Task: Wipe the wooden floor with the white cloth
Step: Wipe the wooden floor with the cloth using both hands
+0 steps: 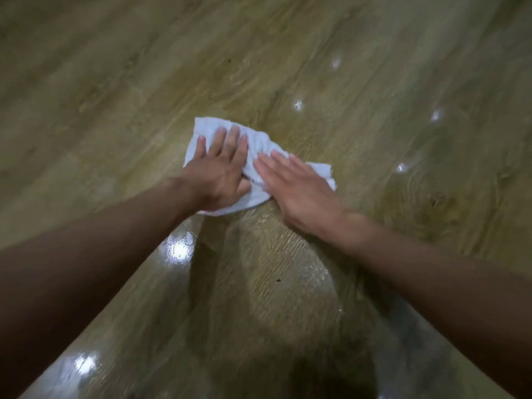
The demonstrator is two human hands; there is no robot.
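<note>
White cloth (260, 144) lies crumpled on the floor (374, 67) just ahead of me, near the middle of the view, and both of my hands are flat on it. My left hand (221, 171) covers its left part, palm down. The fingers (231, 138) are straight and slightly apart, with their tips short of the far edge. The thumb is tucked in toward the other hand, and I cannot tell whether it nips a fold. My right hand (299, 191) lies on the right part of the cloth, its fingers (276, 165) straight and close together, angled toward the left hand. Its heel rests on bare wood just past the near edge. The two hands are almost touching, with a strip of bunched fabric between them. One corner of the cloth sticks out to the right beyond my right hand. The planks are brownish with a strong grain and look glossy. Small glints (298, 105) dot the boards to the right, and a broader shine (178, 250) sits between my forearms. A dark shadow (325, 370) falls across the near boards.
</note>
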